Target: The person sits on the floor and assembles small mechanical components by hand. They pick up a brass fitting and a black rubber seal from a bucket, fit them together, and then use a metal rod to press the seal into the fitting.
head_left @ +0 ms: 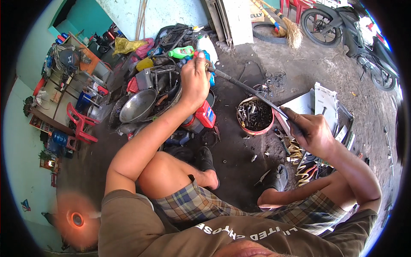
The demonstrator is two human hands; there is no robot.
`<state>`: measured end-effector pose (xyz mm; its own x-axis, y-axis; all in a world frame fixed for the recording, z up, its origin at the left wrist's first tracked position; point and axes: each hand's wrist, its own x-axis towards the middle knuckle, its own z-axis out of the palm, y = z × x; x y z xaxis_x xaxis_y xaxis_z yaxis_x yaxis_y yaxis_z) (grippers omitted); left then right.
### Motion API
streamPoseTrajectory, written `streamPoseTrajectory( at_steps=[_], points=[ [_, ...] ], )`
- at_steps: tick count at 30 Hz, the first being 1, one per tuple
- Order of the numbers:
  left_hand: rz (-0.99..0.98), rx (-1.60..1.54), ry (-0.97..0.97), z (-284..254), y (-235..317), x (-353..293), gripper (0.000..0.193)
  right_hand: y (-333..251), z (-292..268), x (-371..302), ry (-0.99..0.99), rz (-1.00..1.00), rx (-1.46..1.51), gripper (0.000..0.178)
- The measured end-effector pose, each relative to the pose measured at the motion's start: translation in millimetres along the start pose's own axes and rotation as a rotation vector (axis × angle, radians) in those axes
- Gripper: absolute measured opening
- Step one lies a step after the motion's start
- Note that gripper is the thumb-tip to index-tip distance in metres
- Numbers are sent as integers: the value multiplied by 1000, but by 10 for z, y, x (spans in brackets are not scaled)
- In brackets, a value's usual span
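Note:
A long, slim dark rod (244,86) slants across in front of me, higher at its left end and lower at its right. My left hand (196,81) is closed at the upper end, where a small brass-coloured fitting (208,67) shows beside the fingers. Around the lower end, my right hand (314,133) is wrapped with its fingers along the rod; a lighter metal stretch (279,111) shows just before the grip. Beneath the rod stands a round red-rimmed tub (260,133) full of small metal parts. What the left fingers cover is hidden.
Pliers and other hand tools (299,154) lie by my right foot, beside a white metal case (325,100). A metal basin (138,106), a red bottle (205,114) and a heap of parts crowd the left. A motorcycle (357,36) stands far right; a fan (77,219) spins lower left.

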<state>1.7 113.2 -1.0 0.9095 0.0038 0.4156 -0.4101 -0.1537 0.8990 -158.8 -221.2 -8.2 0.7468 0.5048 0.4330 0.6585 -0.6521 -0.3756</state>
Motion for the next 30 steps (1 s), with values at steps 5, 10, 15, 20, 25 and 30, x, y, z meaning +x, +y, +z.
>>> streamPoseTrajectory(
  at_steps=[5,10,15,20,25,30],
  points=[
    [193,157,88,-8,-36,-32,57,-129,-11,-37,-48,118,200,47],
    [258,149,140,-14,35,-19,56,-260,45,-86,-30,195,406,46],
    [319,358,80,-23,72,13,53,-272,1,-142,33,70,-5,51],
    [351,415,79,-56,15,6,51,-414,-7,-108,32,71,-39,50],
    [405,411,71,-37,48,-54,48,-468,-60,-123,-8,148,197,45],
    [453,419,82,-64,-79,-55,52,-544,-61,-77,-14,284,416,36]
  ],
)
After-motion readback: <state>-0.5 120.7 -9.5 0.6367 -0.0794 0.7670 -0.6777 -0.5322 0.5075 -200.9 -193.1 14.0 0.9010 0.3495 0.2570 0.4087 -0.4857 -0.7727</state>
